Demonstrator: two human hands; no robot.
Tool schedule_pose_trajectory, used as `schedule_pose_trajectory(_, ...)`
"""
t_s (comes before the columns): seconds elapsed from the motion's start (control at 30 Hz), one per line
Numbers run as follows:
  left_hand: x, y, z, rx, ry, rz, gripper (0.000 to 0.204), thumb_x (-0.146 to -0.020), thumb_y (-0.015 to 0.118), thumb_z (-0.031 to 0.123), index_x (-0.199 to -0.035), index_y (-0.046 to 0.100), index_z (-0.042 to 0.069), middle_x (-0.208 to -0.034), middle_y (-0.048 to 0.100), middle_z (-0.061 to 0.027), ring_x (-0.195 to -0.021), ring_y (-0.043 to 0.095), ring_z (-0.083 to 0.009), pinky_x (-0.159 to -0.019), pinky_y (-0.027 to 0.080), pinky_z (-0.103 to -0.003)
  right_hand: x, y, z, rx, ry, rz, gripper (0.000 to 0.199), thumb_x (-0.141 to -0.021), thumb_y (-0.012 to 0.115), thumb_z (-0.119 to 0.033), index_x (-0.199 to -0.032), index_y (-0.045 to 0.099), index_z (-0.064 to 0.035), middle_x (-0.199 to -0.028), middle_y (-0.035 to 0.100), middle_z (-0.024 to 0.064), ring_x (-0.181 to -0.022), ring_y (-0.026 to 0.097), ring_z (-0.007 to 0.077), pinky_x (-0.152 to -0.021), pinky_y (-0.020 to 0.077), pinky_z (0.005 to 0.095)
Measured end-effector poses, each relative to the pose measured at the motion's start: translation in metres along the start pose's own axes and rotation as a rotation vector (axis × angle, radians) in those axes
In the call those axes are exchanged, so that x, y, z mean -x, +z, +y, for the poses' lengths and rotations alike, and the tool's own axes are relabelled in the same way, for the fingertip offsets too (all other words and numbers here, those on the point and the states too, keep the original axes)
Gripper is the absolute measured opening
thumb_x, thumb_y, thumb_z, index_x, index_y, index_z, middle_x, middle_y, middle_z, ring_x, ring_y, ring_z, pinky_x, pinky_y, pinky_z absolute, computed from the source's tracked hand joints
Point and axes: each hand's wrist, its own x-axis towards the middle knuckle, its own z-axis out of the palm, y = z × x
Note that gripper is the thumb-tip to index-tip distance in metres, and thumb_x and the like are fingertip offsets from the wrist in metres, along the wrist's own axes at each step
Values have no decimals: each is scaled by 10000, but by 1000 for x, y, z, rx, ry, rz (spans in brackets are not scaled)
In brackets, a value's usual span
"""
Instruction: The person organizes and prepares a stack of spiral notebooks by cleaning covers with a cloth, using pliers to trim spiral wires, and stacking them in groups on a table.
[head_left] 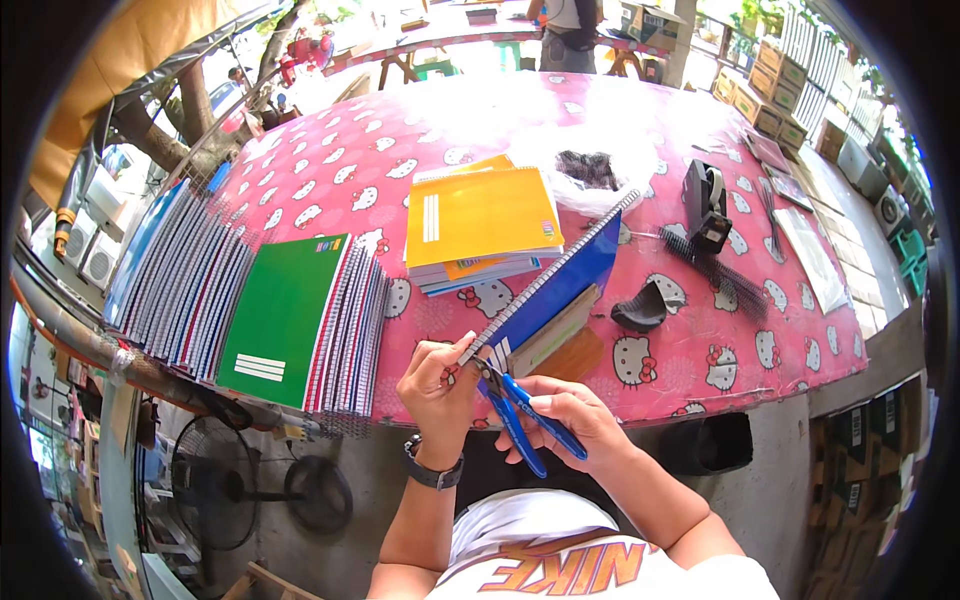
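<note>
Well, notebook [573, 277] in left grip [438, 376].

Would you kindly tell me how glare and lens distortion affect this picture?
In the head view, strong glare bleaches the far middle of the pink tablecloth; in the same view, fisheye distortion bows its edges and the corners are black, while the blue-handled pliers look fairly sharp.

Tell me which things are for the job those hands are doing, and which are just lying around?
Seem part of the job:
Blue notebook, held in the left hand
Blue-handled pliers, in the right hand, at the notebook's spiral edge
Yellow notebook and green notebook, probably, being notebooks too

Seem just lying about:
Black tape dispenser
Fan
Cardboard boxes
</note>
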Motion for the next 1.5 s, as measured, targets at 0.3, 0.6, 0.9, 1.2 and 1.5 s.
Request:
schedule_pose_trajectory(0.3,17,4,-23,-28,-228,59,232,-867,627,255,-918,593,32,-735,553,-23,-663,486,-93,-619,408,-237,28,-76,-21,1103,-704,862,426,-746,580,-82,-1161,533,0,-1086,561,137,-970,551,236,-876,426,330)
schedule_pose_trajectory(0.6,-75,-148,43,-224,-157,625,425,-942,481,313,-1137,513,-63,-1115,547,-164,-989,524,-225,-896,400,-367,75,-211,-18,1953,-357,1367,428,-754,596,-130,-1168,528,-47,-1222,499,141,-1162,440,296,-1013,287,483)
schedule_pose_trajectory(0.9,-248,-241,73,-828,400,386,475,-967,371,309,-675,490,-45,-588,489,-115,-524,437,-209,-499,332,-382,47,-222,-19,2013,-140,1403,375,-823,518,-101,-1198,509,-96,-1322,442,89,-1243,374,263,-1049,194,566)
schedule_pose_trajectory(1.2,-215,-118,-156,-923,50,-545,327,-902,461,404,-986,512,93,-928,626,-127,-904,575,-325,-840,384,-454,52,-224,-21,1926,-307,1331,328,-834,507,-91,-1160,545,-75,-1320,449,103,-1233,384,269,-1034,230,457)
schedule_pose_trajectory(1.5,-235,-103,-160,-885,-172,-572,461,-902,469,418,-743,622,14,-779,628,-200,-757,605,-355,-679,461,-418,57,-226,-22,1916,-319,1347,328,-829,518,-83,-1155,548,-70,-1317,459,91,-1225,388,265,-1019,239,429)
